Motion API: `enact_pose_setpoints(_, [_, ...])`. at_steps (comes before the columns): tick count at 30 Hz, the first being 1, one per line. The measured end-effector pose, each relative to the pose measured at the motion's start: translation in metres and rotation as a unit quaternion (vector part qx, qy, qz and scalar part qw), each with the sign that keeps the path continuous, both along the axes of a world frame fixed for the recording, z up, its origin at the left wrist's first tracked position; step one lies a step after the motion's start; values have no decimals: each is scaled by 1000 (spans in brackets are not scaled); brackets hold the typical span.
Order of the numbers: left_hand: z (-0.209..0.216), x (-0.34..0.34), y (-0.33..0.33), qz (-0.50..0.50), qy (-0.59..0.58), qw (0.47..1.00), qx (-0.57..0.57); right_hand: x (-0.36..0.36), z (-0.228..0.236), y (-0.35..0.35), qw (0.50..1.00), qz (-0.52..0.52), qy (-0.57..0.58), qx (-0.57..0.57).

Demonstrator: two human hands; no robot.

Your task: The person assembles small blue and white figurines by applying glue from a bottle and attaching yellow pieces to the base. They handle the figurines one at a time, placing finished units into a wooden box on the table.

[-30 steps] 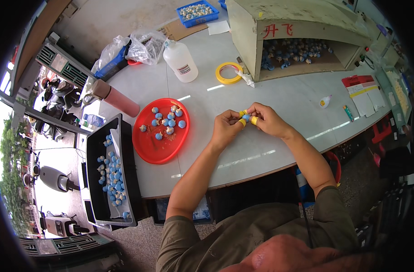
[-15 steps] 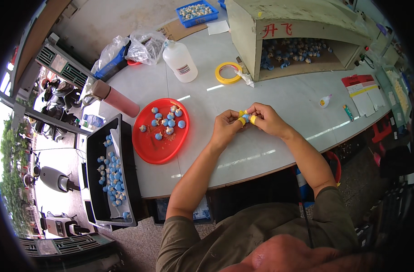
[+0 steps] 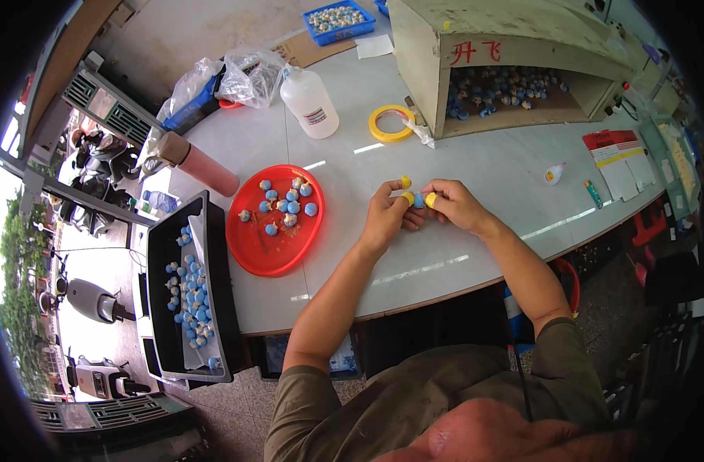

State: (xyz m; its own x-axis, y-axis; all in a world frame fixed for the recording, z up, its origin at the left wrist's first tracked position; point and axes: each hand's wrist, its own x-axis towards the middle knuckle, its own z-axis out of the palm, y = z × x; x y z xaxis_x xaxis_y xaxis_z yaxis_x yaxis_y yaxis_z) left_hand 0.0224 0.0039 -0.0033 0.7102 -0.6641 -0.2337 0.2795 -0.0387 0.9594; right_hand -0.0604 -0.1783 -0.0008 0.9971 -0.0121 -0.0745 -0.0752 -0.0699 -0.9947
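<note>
Both hands meet over the middle of the table, around a small blue ball-shaped piece (image 3: 419, 200). My right hand (image 3: 461, 205) pinches it between thumb and fingers. My left hand (image 3: 383, 214) has its thumb against the piece's left side and other fingers curled beneath; its index finger is raised away. Yellow tape wraps both thumbs and the left index fingertip. The piece's underside is hidden by the fingers. Similar blue-and-cream pieces lie on a round red plate (image 3: 263, 254) to the left, its near part bare.
Left of the plate, a black tray (image 3: 227, 308) holds several more pieces. Behind stand a pink flask (image 3: 202, 169), a clear plastic bottle (image 3: 310, 100) and a yellow tape roll (image 3: 377, 129). A metal box (image 3: 421, 85) with pieces inside, a small white bottle (image 3: 554, 175) and papers (image 3: 621, 165) are right.
My left index finger has lifted off the piece, and the right index finger has come down lower. The blue piece stays between the hands at nearly the same spot.
</note>
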Motion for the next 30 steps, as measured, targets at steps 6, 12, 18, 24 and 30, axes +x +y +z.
enact_pose_setpoints(6, [-9, 1, -1, 2, 8, 1000, -21, 0, -4, 0, 1000, -4, -4, 0])
enact_pose_setpoints(12, [-3, -5, -2, 89, 3, 995, -48, 3, -9, 1, 996, -69, -43, 33])
enact_pose_setpoints(18, [9, 45, 35, 425, 157, 822, -346, 25, 14, -36, 967, -242, -36, 71])
enact_pose_setpoints(24, [13, 57, 42, 432, 160, 795, -395, 97, -2, -144, 814, -401, -67, -415])
enact_pose_setpoints(30, [14, 45, 35, 422, 159, 819, -354, 144, 3, -189, 715, -274, 81, -637])
